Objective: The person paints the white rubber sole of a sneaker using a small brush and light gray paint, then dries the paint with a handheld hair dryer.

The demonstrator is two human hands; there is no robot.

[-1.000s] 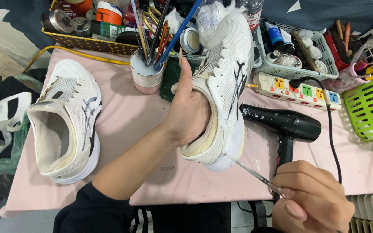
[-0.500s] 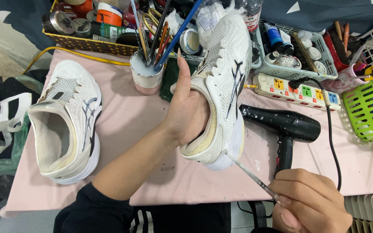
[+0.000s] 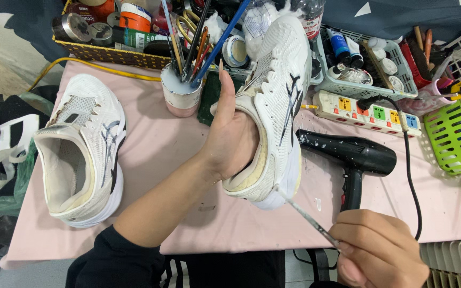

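Note:
My left hand (image 3: 234,136) is pushed into a white sneaker (image 3: 279,101) with dark side stripes and holds it up above the pink table (image 3: 156,154), thumb pointing up. My right hand (image 3: 377,253) grips a thin paintbrush (image 3: 310,221) at the lower right. The brush tip touches the white sole at the sneaker's heel. The matching white sneaker (image 3: 84,149) lies on the table at the left, its opening facing me.
A black hair dryer (image 3: 350,154) lies right of the held sneaker, its cord running to a white power strip (image 3: 366,112). A cup of brushes (image 3: 180,93) stands behind my left hand. Baskets of paints and bottles (image 3: 358,58) line the back; a green basket (image 3: 452,136) sits far right.
The right hand has shifted slightly with the brush, whose tip now rests on the sneaker's heel sole. The left hand and sneaker have barely moved.

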